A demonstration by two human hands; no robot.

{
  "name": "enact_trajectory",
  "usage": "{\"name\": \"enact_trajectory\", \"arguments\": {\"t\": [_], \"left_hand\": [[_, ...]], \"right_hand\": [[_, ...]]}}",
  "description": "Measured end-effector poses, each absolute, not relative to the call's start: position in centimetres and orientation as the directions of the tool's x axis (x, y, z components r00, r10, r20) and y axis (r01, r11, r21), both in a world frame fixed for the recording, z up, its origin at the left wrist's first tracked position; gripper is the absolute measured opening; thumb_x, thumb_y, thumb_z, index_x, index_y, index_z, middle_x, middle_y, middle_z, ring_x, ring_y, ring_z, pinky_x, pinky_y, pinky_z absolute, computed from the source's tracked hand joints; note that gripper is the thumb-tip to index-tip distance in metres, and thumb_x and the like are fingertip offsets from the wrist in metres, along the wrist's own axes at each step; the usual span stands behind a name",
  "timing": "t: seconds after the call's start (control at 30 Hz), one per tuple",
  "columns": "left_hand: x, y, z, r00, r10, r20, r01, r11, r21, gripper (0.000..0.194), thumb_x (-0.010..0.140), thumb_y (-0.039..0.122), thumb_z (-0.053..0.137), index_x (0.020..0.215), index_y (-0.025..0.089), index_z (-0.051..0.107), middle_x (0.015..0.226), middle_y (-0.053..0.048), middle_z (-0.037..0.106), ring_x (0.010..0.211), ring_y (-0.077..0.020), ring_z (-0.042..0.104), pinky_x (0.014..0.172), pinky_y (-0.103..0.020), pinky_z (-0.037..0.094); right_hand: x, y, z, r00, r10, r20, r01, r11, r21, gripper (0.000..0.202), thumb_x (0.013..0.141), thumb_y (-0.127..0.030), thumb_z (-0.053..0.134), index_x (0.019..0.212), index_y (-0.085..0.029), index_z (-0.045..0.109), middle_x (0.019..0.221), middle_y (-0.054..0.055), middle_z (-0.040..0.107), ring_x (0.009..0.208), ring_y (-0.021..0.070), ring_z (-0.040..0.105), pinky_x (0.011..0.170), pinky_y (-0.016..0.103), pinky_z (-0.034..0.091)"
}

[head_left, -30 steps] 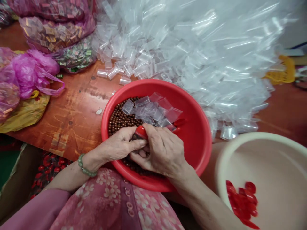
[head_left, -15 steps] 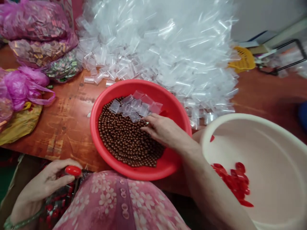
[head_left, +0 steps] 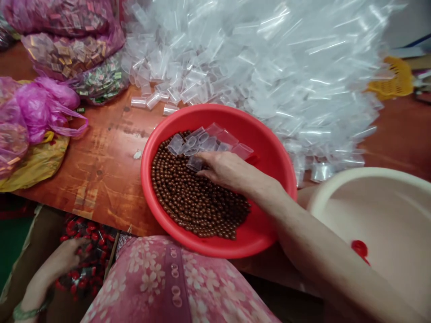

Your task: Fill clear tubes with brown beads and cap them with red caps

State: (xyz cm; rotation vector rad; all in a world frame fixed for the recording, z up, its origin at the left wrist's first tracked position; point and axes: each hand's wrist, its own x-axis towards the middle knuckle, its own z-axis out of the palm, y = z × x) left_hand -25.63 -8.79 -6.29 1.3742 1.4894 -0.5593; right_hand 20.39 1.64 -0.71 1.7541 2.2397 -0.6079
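My right hand [head_left: 229,172] reaches into a red basin [head_left: 215,249], its finger and thumb closed around the end of a clear plastic tube [head_left: 194,164]. More short clear tubes [head_left: 210,142] lie beside it, on top of a heap of small shiny brown beads [head_left: 191,204]. Low on the left, my left hand [head_left: 67,256] is down in a cardboard box [head_left: 50,233], over red-capped clear pieces [head_left: 82,280]. Its fingers look stretched out, though blurred, and no piece shows in them.
A large pile of clear tubes [head_left: 256,67] covers the back of the wooden table [head_left: 111,148]. Pink bags [head_left: 72,58] of small pieces are stacked at left. A cream tub [head_left: 397,215] with a red piece [head_left: 359,247] stands right, and a yellow basket [head_left: 392,78] behind.
My left hand has gone down into the box, and the red oval piece it held no longer shows in it. My right hand has closed on a clear tube. The view has shifted left.
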Motion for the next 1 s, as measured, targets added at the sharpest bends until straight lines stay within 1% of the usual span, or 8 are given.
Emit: {"name": "enact_trajectory", "arguments": {"t": [0.13, 0.2, 0.3, 0.37, 0.43, 0.63, 0.83, 1.0], "left_hand": [[-19.7, -6.9, -1.6, 0.427, 0.548, -0.720, 0.755, 0.221, 0.617, 0.032, 0.086, 0.036, 0.060, 0.110, 0.021, 0.074, 0.111, -0.006, 0.076, 0.099, -0.0235, 0.072, 0.086, -0.029, 0.056], [-16.1, -5.7, 0.6, 0.578, 0.664, -0.474, 0.548, 0.114, 0.829, 0.025, 0.088, 0.027, 0.061, 0.109, 0.023, 0.074, 0.094, -0.003, 0.078, 0.082, -0.0164, 0.073, 0.077, -0.023, 0.056], [-10.8, -4.2, 2.0, 0.473, 0.881, -0.002, 0.266, -0.140, 0.954, 0.021, 0.087, 0.014, 0.062, 0.104, 0.022, 0.073, 0.081, 0.001, 0.076, 0.073, -0.0105, 0.071, 0.071, -0.018, 0.055], [-7.7, -3.3, 1.5, 0.299, 0.933, 0.199, 0.228, -0.273, 0.935, 0.021, 0.088, 0.009, 0.060, 0.103, 0.020, 0.071, 0.082, 0.001, 0.076, 0.074, -0.0081, 0.070, 0.074, -0.017, 0.054], [-5.2, -2.4, 0.4, 0.225, 0.927, 0.301, 0.238, -0.352, 0.906, 0.022, 0.090, 0.008, 0.056, 0.105, 0.017, 0.069, 0.086, -0.001, 0.076, 0.077, -0.0082, 0.070, 0.077, -0.018, 0.055], [-2.2, -0.4, -2.7, 0.307, 0.754, 0.580, 0.402, -0.656, 0.639, 0.033, 0.088, 0.002, 0.050, 0.116, 0.012, 0.063, 0.102, -0.011, 0.076, 0.093, -0.0164, 0.071, 0.086, -0.030, 0.056], [-2.4, -0.2, -2.7, 0.400, 0.734, 0.549, 0.479, -0.678, 0.558, 0.039, 0.088, 0.000, 0.042, 0.121, 0.008, 0.060, 0.114, -0.015, 0.072, 0.111, -0.0188, 0.067, 0.098, -0.032, 0.053], [-2.4, -0.2, -2.8, 0.415, 0.740, 0.530, 0.489, -0.672, 0.556, 0.041, 0.089, 0.002, 0.039, 0.126, 0.008, 0.057, 0.120, -0.015, 0.070, 0.115, -0.0190, 0.065, 0.102, -0.033, 0.052]], "right_hand": [[20.6, 2.5, -1.0, -0.353, 0.808, -0.471, 0.931, 0.254, -0.262, 0.047, 0.086, -0.014, 0.056, 0.133, -0.019, 0.051, 0.101, 0.007, 0.072, 0.091, 0.0218, 0.068, 0.076, 0.028, 0.046], [20.2, 2.9, -0.9, -0.398, 0.795, -0.459, 0.917, 0.326, -0.231, 0.040, 0.088, -0.016, 0.055, 0.128, -0.018, 0.054, 0.102, 0.008, 0.071, 0.091, 0.0206, 0.067, 0.074, 0.027, 0.045], [19.5, 2.9, -0.6, -0.432, 0.790, -0.435, 0.895, 0.436, -0.097, 0.025, 0.090, -0.021, 0.054, 0.113, -0.016, 0.060, 0.110, 0.012, 0.065, 0.086, 0.0202, 0.065, 0.064, 0.027, 0.040], [19.1, 2.6, -0.4, -0.461, 0.783, -0.418, 0.866, 0.499, -0.019, 0.021, 0.090, -0.021, 0.051, 0.108, -0.013, 0.060, 0.112, 0.015, 0.061, 0.082, 0.0210, 0.064, 0.059, 0.028, 0.037], [19.0, 2.2, -0.5, -0.488, 0.774, -0.404, 0.838, 0.545, 0.032, 0.020, 0.091, -0.017, 0.045, 0.105, -0.011, 0.060, 0.104, 0.015, 0.062, 0.077, 0.0219, 0.064, 0.056, 0.030, 0.034], [19.2, 2.2, -1.6, -0.516, 0.756, -0.404, 0.783, 0.607, 0.136, 0.024, 0.089, -0.007, 0.038, 0.096, -0.010, 0.060, 0.083, 0.014, 0.064, 0.067, 0.0240, 0.064, 0.055, 0.033, 0.032], [17.2, 2.2, -2.9, -0.666, 0.617, -0.419, 0.697, 0.714, -0.057, 0.030, 0.081, -0.005, 0.047, 0.109, -0.007, 0.058, 0.095, 0.017, 0.066, 0.074, 0.0260, 0.067, 0.060, 0.034, 0.040], [16.7, 1.7, -3.1, -0.675, 0.621, -0.399, 0.738, 0.556, -0.383, 0.043, 0.074, -0.015, 0.063, 0.116, -0.009, 0.054, 0.117, 0.018, 0.061, 0.085, 0.0255, 0.066, 0.074, 0.036, 0.050]]}}
